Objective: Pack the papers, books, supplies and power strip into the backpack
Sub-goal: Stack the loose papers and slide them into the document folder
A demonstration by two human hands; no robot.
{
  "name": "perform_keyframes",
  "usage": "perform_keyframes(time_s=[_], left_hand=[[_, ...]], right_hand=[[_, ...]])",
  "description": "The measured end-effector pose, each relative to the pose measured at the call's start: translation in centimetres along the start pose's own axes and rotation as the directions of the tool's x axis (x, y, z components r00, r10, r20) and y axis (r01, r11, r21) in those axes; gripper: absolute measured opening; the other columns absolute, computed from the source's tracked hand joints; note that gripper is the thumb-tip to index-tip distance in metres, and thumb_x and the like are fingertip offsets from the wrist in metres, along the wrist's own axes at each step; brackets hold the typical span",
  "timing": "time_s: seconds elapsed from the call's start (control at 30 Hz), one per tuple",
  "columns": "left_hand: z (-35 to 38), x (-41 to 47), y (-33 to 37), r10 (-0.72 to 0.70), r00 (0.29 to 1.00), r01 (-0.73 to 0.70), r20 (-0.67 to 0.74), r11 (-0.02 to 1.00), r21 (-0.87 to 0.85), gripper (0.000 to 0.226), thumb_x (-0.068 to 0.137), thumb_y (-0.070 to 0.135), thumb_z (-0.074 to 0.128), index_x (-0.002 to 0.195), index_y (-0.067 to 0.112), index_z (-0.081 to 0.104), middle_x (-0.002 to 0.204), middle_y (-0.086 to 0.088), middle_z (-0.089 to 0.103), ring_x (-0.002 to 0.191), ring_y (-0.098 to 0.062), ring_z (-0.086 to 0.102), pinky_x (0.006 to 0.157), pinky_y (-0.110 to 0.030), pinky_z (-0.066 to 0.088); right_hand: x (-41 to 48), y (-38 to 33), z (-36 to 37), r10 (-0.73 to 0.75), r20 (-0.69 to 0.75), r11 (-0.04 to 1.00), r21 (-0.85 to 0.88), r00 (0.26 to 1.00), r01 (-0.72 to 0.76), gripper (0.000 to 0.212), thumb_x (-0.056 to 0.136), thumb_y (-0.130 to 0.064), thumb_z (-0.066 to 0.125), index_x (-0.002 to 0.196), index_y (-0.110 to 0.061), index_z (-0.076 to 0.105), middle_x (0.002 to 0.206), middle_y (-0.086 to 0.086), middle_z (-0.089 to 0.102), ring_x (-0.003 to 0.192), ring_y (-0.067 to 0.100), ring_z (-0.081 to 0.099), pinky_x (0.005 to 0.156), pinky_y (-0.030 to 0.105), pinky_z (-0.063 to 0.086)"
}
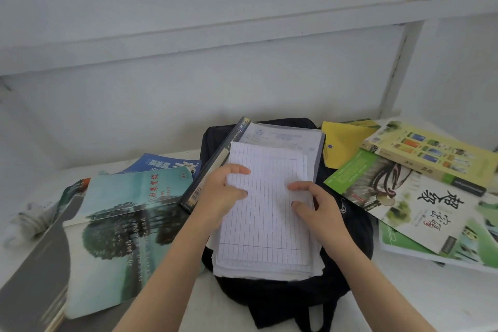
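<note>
A black backpack (347, 272) lies flat on the white desk. On it rests a stack of white lined papers (265, 224), over a thick book with a dark spine (215, 164). My left hand (222, 191) holds the left edge of the top sheets, its fingers curled over the edge. The fingertips of my right hand (314, 205) press on the papers' right side. A teal book (126, 226) and a blue book (161, 163) lie to the left. A white power strip (35, 213) shows at the far left.
On the right lie a yellow envelope (342, 143), a yellow-green book (431, 151), a green-and-white book with black calligraphy (420, 202) and a green folder (398, 242). A dark grey book (35, 272) sits at the front left. A white wall and shelf frame (398, 62) rise behind.
</note>
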State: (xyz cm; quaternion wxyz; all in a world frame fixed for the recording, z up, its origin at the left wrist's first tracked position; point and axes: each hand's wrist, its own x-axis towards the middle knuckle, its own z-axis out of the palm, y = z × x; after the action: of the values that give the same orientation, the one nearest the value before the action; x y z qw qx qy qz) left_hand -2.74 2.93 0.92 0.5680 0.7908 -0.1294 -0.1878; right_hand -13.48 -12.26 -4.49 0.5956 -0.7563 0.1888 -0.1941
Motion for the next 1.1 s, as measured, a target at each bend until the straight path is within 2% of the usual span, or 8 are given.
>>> perform_keyframes(time_s=[0.1, 0.23, 0.3, 0.37, 0.47, 0.67, 0.93, 1.1], left_hand=[[-0.4, -0.4, 0.4, 0.053, 0.998, -0.042, 0.035, 0.968, -0.247, 0.045, 0.078, -0.018, 0.055, 0.094, 0.023, 0.064, 0.121, -0.001, 0.056, 0.108, -0.022, 0.055, 0.080, -0.036, 0.053], [-0.8, -0.3, 1.1, 0.152, 0.988, -0.153, -0.029, 0.930, -0.333, 0.050, 0.076, -0.021, 0.055, 0.097, 0.022, 0.065, 0.123, -0.002, 0.060, 0.111, -0.020, 0.057, 0.087, -0.036, 0.052], [-1.2, -0.1, 1.4, 0.143, 0.990, -0.143, -0.020, 0.962, -0.232, 0.052, 0.077, -0.021, 0.054, 0.097, 0.026, 0.063, 0.120, -0.001, 0.059, 0.108, -0.019, 0.058, 0.085, -0.034, 0.053], [-1.3, 0.2, 1.6, 0.089, 0.996, -0.089, 0.012, 0.996, -0.032, 0.051, 0.078, -0.018, 0.053, 0.097, 0.029, 0.060, 0.115, 0.002, 0.055, 0.102, -0.018, 0.056, 0.078, -0.030, 0.053], [-0.8, 0.2, 1.1, -0.016, 0.998, 0.005, 0.052, 0.976, 0.218, 0.045, 0.082, -0.011, 0.052, 0.107, 0.026, 0.053, 0.105, 0.004, 0.049, 0.086, -0.007, 0.050, 0.063, -0.020, 0.046], [0.5, -0.1, 0.0, -0.074, 0.997, 0.073, -0.011, 0.925, 0.372, 0.044, 0.086, -0.003, 0.051, 0.121, 0.023, 0.046, 0.089, 0.011, 0.045, 0.076, -0.008, 0.051, 0.056, -0.017, 0.043], [1.0, 0.3, 0.0, -0.115, 0.991, 0.130, -0.063, 0.915, 0.382, 0.038, 0.085, -0.002, 0.052, 0.116, 0.020, 0.046, 0.088, 0.009, 0.045, 0.075, -0.008, 0.048, 0.064, -0.023, 0.046], [2.2, -0.4, -0.3, -0.038, 0.992, 0.103, -0.119, 0.790, 0.604, 0.042, 0.082, 0.007, 0.052, 0.119, 0.023, 0.043, 0.105, 0.000, 0.051, 0.094, -0.019, 0.053, 0.084, -0.039, 0.052]], right_hand=[[0.1, -0.6, -0.2, -0.048, 0.022, 0.994, 0.095, 0.999, 0.046, 0.033, 0.085, 0.000, 0.060, 0.104, -0.027, 0.064, 0.122, -0.016, 0.055, 0.121, -0.006, 0.041, 0.110, 0.034, 0.033], [1.1, -2.6, -1.1, -0.043, 0.070, 0.981, 0.190, 0.997, 0.029, 0.036, 0.085, 0.003, 0.059, 0.111, -0.022, 0.061, 0.124, -0.022, 0.053, 0.103, 0.017, 0.051, 0.086, 0.024, 0.050], [1.6, -3.2, -1.2, 0.009, 0.080, 0.989, 0.144, 0.997, -0.020, 0.038, 0.084, 0.002, 0.060, 0.112, -0.025, 0.060, 0.128, -0.018, 0.049, 0.104, 0.016, 0.051, 0.077, 0.013, 0.047], [1.8, -3.1, -1.0, 0.081, 0.097, 0.994, 0.059, 0.992, -0.087, 0.037, 0.084, -0.002, 0.062, 0.109, -0.029, 0.059, 0.130, -0.013, 0.045, 0.117, 0.009, 0.045, 0.091, 0.023, 0.040], [1.2, -2.5, -0.5, 0.166, 0.089, 0.986, -0.038, 0.982, -0.163, 0.032, 0.085, -0.007, 0.061, 0.107, -0.031, 0.058, 0.122, -0.008, 0.043, 0.107, 0.009, 0.037, 0.091, 0.026, 0.033], [-0.2, -2.2, 0.2, 0.204, 0.016, 0.974, -0.101, 0.979, -0.201, 0.032, 0.089, -0.008, 0.056, 0.117, -0.024, 0.055, 0.135, -0.002, 0.045, 0.067, -0.004, 0.047, 0.045, 0.002, 0.039], [-1.0, -2.3, 0.0, 0.235, 0.006, 0.970, -0.068, 0.972, -0.234, 0.029, 0.089, -0.007, 0.056, 0.112, -0.024, 0.056, 0.118, -0.004, 0.049, 0.054, 0.001, 0.043, 0.043, 0.001, 0.038], [-0.9, -2.2, -0.1, 0.253, 0.012, 0.967, -0.036, 0.967, -0.252, 0.026, 0.089, -0.007, 0.056, 0.109, -0.024, 0.058, 0.103, -0.009, 0.051, 0.057, 0.000, 0.048, 0.042, 0.002, 0.038]])
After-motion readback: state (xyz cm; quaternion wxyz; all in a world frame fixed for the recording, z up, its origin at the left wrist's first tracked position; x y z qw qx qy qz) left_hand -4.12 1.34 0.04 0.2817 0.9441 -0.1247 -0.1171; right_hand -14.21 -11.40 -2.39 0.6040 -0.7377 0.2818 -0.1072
